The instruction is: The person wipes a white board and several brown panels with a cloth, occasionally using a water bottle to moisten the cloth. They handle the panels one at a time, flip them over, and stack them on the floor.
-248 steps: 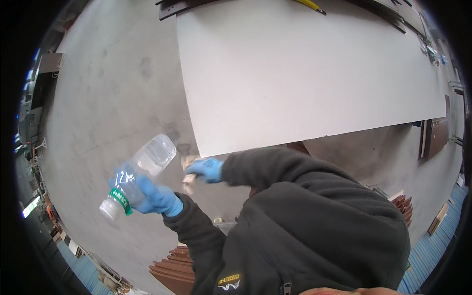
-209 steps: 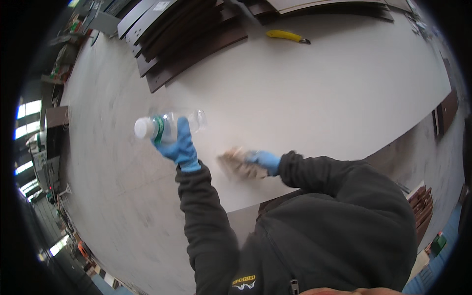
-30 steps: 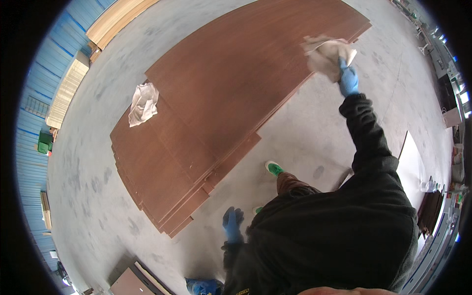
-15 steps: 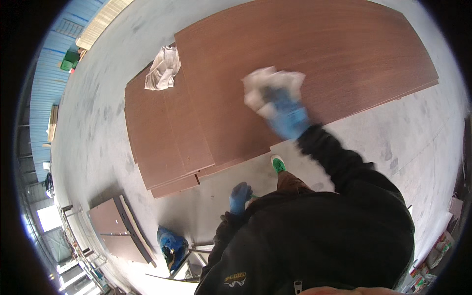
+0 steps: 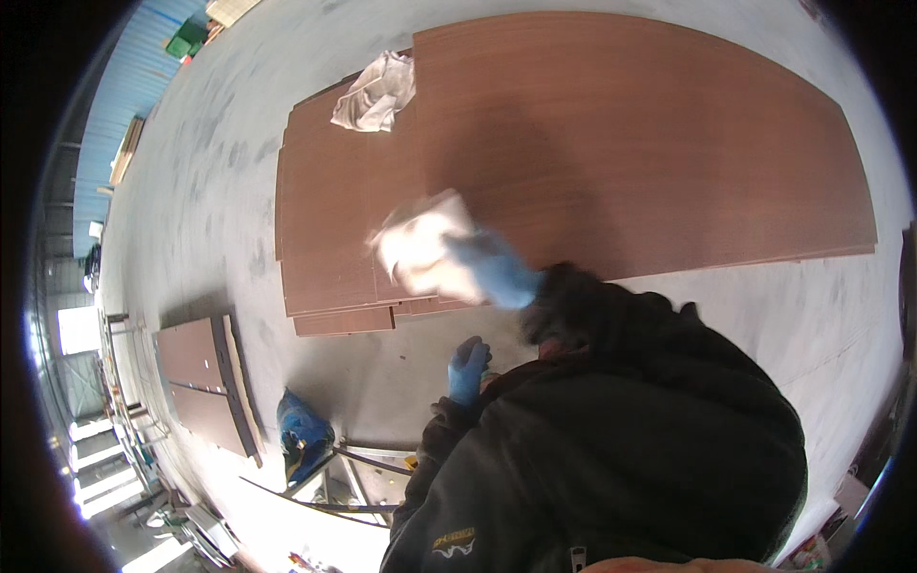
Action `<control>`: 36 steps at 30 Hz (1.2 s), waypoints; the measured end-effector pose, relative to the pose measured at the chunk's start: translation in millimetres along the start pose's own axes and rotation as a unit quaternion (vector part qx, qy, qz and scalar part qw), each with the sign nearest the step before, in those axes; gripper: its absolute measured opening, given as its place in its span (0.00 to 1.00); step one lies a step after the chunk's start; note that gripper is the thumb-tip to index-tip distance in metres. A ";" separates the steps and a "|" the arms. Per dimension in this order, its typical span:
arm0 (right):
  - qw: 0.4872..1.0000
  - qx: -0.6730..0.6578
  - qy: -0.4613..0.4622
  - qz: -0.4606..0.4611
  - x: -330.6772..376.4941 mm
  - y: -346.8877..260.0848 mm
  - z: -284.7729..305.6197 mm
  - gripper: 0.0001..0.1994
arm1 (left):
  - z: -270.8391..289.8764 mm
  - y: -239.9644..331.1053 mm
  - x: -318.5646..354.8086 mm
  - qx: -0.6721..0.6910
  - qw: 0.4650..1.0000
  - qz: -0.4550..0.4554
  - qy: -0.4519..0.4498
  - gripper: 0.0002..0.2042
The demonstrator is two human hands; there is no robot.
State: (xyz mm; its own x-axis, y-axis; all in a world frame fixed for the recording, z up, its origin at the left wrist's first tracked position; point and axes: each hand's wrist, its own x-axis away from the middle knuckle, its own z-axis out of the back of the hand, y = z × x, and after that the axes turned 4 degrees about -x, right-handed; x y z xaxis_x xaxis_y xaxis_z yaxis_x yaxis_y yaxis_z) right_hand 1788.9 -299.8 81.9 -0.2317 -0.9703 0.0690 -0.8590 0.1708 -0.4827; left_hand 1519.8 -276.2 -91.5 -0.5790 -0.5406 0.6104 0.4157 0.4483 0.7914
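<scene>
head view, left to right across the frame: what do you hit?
Dark panels lying on the floor → blue bag → crumpled rag lying on the boards → white cloth under the right hand → right hand in a blue glove → long brown board.

right hand (image 5: 492, 269) extended, gloved, blurred | left hand (image 5: 468, 368) gloved, tucked close

Two gloved hands: the right hand (image 5: 497, 270) at centre, the left hand (image 5: 468, 368) toward 6 o'clock. Two pale cloths: one cloth (image 5: 420, 245) under the right hand, a second cloth (image 5: 374, 93) toward 11 o'clock. One stack of brown panels (image 5: 650, 143). One blue bag (image 5: 304, 435) toward 8 o'clock.
</scene>
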 end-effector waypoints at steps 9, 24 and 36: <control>0.335 0.919 -0.159 0.135 53.6 -33.1 66.1 0.26 | 20.4 1.9 -14.6 -0.018 1.000 0.005 -0.004 0.18; 0.234 0.954 -0.006 0.186 -229.0 -122.1 121.7 0.18 | 72.8 72.3 -71.1 -0.054 0.990 0.015 0.130 0.11; 0.318 0.917 0.013 0.242 -205.8 -114.3 115.4 0.23 | -16.8 309.0 -118.4 -0.496 0.726 -0.465 0.103 0.29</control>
State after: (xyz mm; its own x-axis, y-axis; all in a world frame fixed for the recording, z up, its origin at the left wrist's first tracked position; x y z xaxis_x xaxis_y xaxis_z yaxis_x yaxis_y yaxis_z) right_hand 1987.4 -139.4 22.0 -0.1577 -0.9004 -0.4055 0.9843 -0.1105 -0.1375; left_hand 1728.6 -85.6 81.3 -0.8577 -0.4223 -0.2933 0.2720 -0.8568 0.4381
